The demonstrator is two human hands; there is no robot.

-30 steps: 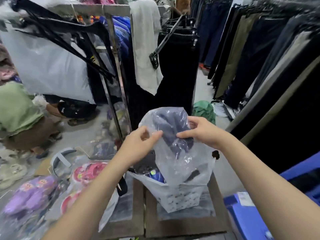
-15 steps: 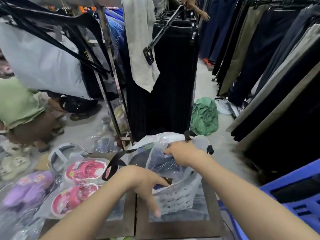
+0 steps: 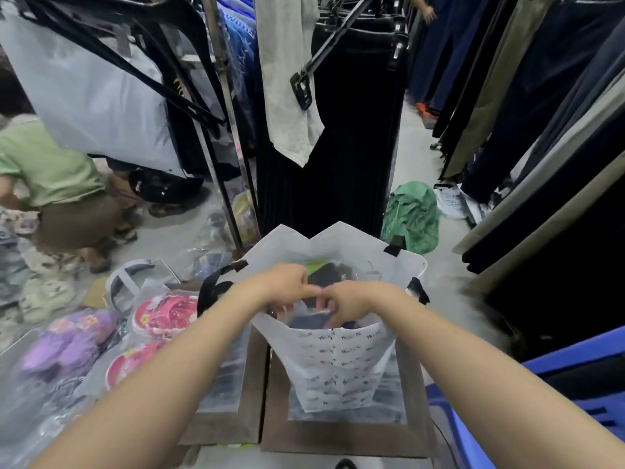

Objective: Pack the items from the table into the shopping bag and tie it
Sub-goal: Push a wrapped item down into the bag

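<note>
Right now the biggest things are the racks of clothes: dark pants (image 3: 558, 106) hang in a long row on the right, and black pants (image 3: 341, 137) hang on a rack in the middle, far from the hands. One grey cloth (image 3: 287, 82) hangs over that rack. On the far left a person in a green shirt (image 3: 47, 164) bends low to the floor.

Near the middle stand two brown tables (image 3: 341, 438) side by side, touching. One white shopping bag (image 3: 338, 363) stands upright on the right one, with its top open. Small dark words are printed in rows all over its front, but they are too blurry to read. Its black handles (image 3: 211, 292) hang off the sides.

On the floor to the left lie clear packs of shoes: two pink packs (image 3: 165, 313) and one purple pack (image 3: 64, 346). One green cloth (image 3: 412, 214) lies crumpled on the far floor. Part of a blue crate (image 3: 575, 401) shows at the near right.

Both hands are inside the top of the bag, touching each other. The left hand (image 3: 287, 282) and the right hand (image 3: 351, 302) have curled fingers on a clear plastic pack (image 3: 309, 318) with dark clothes in it, pressed down in the bag. How tightly they squeeze it, I cannot tell.
</note>
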